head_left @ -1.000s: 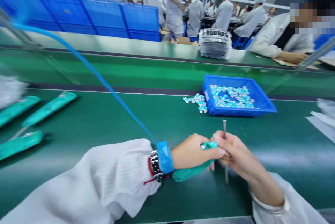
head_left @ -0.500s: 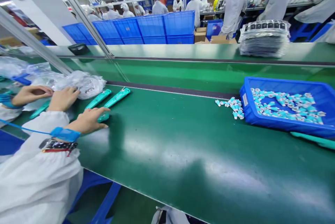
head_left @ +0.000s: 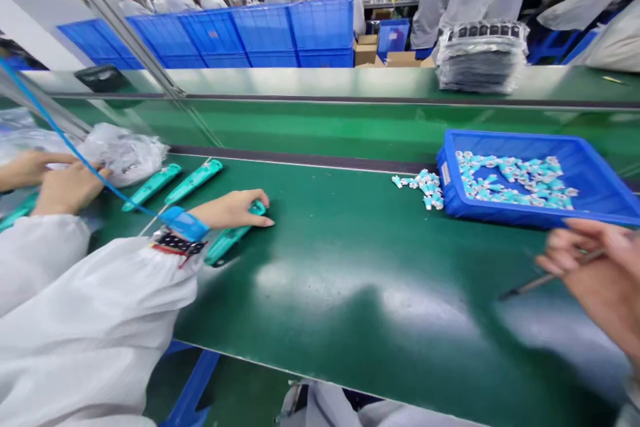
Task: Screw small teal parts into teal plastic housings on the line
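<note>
My left hand (head_left: 233, 210), with a blue wrist strap, grips the end of a long teal plastic part (head_left: 227, 244) just above the green belt. At the right edge of the view, my right hand (head_left: 595, 274) pinches a thin metal rod (head_left: 547, 278) with a dark tip. Two similar teal parts (head_left: 194, 182) (head_left: 151, 187) lie side by side to the left of my left hand. Beyond them, a co-worker's hand (head_left: 70, 190) rests near a clear plastic bag (head_left: 123, 154).
A blue tray (head_left: 530, 210) holds several small teal-and-white parts, with a loose pile (head_left: 423, 188) beside it on the green conveyor belt (head_left: 350, 294). A bagged stack (head_left: 481, 57) sits on the far belt. Blue crates (head_left: 250, 34) and white-clad workers stand behind.
My hands have moved apart from their position together at mid-belt. My left hand now holds a teal part to the right of the others, and my right hand has reappeared at the right with the rod.
</note>
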`<state>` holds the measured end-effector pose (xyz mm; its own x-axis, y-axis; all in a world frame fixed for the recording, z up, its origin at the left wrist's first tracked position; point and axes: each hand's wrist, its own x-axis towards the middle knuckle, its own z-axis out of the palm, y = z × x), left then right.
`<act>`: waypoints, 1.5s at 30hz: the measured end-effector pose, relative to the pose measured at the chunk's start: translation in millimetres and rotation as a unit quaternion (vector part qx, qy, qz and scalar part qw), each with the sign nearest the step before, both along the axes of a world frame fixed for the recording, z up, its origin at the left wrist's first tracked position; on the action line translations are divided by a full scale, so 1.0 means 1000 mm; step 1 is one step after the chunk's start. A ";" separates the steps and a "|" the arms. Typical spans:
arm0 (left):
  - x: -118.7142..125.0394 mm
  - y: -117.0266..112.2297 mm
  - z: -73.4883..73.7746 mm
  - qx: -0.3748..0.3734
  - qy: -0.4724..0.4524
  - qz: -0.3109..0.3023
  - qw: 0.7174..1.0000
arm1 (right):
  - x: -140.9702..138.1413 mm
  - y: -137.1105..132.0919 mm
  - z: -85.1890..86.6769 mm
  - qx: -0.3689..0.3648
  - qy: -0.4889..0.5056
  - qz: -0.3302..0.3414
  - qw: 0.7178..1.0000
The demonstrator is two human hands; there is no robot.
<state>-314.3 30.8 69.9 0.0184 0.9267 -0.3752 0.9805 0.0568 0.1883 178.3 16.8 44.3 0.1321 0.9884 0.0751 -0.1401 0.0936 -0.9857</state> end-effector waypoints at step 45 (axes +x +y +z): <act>0.275 0.029 -0.031 0.098 -0.166 -0.212 0.958 | -0.141 -0.017 0.023 0.241 0.016 0.094 0.966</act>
<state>-39.7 59.9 38.8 0.4967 0.8619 -0.1024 0.7919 -0.4017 0.4600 37.8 -0.4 67.5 -0.0353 0.8469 0.5306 -0.2294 0.5099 -0.8291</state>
